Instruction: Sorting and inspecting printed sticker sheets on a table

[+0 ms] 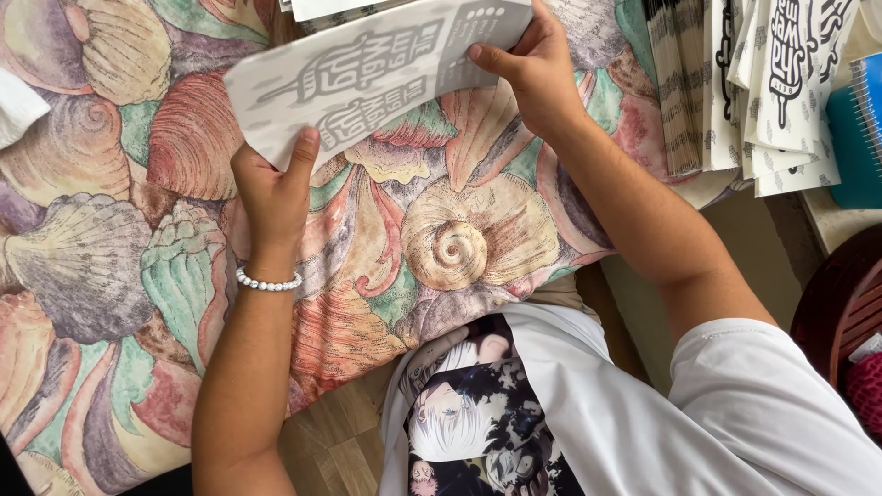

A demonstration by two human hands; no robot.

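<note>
Translucent grey-white printed film sheet, thin and rectangular with pale stencil-like lettering, is held up slightly tilted just above a table covered by a cloth patterned with large pastel seashells. The sheet looks very light and flexible, more floppy than stiff, and its smooth surface would likely slip or crease if squeezed hard, so the edges and corners seem the safest places to take hold, as both hands do.

The left hand, wearing a white beaded bracelet at the wrist, pinches the sheet's lower left edge: the thumb lies on the near face and the fingers are curled behind it, hidden. The right hand grips the sheet's right end the same way, thumb pressed on the front near the corner, the remaining fingers folded behind. Both hands are closed on the sheet, neither spread open.

At the table's far right lies a stack of similar white sheets with bold black printed designs, fanned out beside a pile of thin paper edges. A teal notebook sits at the right border. Below, the person's white T-shirt with a dark illustrated print fills the lower frame.
</note>
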